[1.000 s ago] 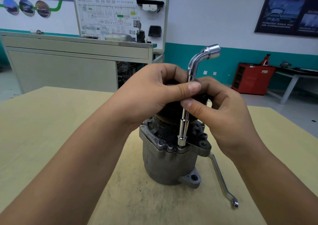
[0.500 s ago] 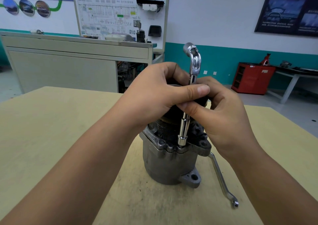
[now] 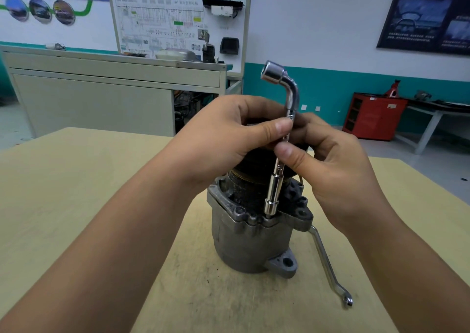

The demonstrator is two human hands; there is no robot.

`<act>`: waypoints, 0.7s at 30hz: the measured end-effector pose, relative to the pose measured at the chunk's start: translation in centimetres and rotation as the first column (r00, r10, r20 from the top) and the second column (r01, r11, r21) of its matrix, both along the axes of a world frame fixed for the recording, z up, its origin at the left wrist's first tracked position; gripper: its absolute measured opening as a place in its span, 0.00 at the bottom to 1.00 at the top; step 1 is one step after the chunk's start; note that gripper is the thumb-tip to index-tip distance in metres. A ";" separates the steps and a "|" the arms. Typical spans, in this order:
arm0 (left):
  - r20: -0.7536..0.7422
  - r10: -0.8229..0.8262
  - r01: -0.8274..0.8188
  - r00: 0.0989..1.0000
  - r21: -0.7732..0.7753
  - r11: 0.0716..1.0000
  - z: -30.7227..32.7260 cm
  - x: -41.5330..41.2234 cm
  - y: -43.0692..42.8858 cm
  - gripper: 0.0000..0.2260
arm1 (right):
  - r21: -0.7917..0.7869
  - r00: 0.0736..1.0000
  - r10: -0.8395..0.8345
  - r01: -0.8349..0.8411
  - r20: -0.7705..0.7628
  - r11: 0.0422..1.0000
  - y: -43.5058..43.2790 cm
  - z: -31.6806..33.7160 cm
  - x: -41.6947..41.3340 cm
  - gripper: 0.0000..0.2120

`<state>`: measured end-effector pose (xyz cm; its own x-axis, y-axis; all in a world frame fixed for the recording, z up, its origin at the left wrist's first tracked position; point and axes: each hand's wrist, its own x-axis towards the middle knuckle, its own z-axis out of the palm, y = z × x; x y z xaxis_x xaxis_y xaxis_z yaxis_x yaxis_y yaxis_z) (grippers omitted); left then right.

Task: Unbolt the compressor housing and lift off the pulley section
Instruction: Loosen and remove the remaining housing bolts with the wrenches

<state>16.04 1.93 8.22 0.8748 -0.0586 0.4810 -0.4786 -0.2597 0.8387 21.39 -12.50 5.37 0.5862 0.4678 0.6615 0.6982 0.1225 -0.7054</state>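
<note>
Grip: left hand (image 3: pixel 229 139) and right hand (image 3: pixel 335 172) both pinch L-wrench (image 3: pixel 276 182) shaft, thumbs pressed on it, left above right. Lower socket end on top edge of compressor (image 3: pixel 249 241), frame centre, upright on table (image 3: pixel 76 192). Spanner (image 3: pixel 328 264) lying lower right. Grey cabinet (image 3: pixel 101 98) upper left, red cabinet (image 3: pixel 373 116) right.

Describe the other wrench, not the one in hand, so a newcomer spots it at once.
On the pale wooden table, find the grey compressor standing upright at its middle. Right of its base a slim chrome spanner lies flat on the wood. Unlike the L-shaped socket wrench pinched by the left hand and right hand, no hand holds it.
</note>
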 end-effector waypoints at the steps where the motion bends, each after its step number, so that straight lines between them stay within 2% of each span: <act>1: 0.000 0.004 -0.004 1.000 0.001 1.000 0.0 0.0 0.0 0.08 | -0.013 1.000 0.003 -0.003 0.003 1.000 0.0 0.0 0.0 0.05; 7: 0.011 0.023 -0.023 1.000 -0.028 0.999 -0.1 0.0 -0.1 0.02 | -0.088 0.999 0.034 -0.030 0.035 0.996 -0.2 0.1 0.1 0.08; 15: 0.026 0.044 -0.043 0.999 -0.042 0.998 0.0 0.0 -0.1 0.04 | -0.012 0.999 -0.019 0.019 0.040 1.000 -0.1 0.1 0.2 0.04; 21: 0.023 0.084 -0.082 0.996 -0.076 0.994 -0.1 0.2 -0.4 0.06 | 0.005 0.997 -0.064 0.064 0.037 0.998 0.1 -0.1 0.1 0.08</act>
<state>16.20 1.55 8.08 0.8622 0.0507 0.5040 -0.4799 -0.2365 0.8448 21.46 -12.37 5.23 0.5897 0.4276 0.6852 0.7304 0.0797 -0.6784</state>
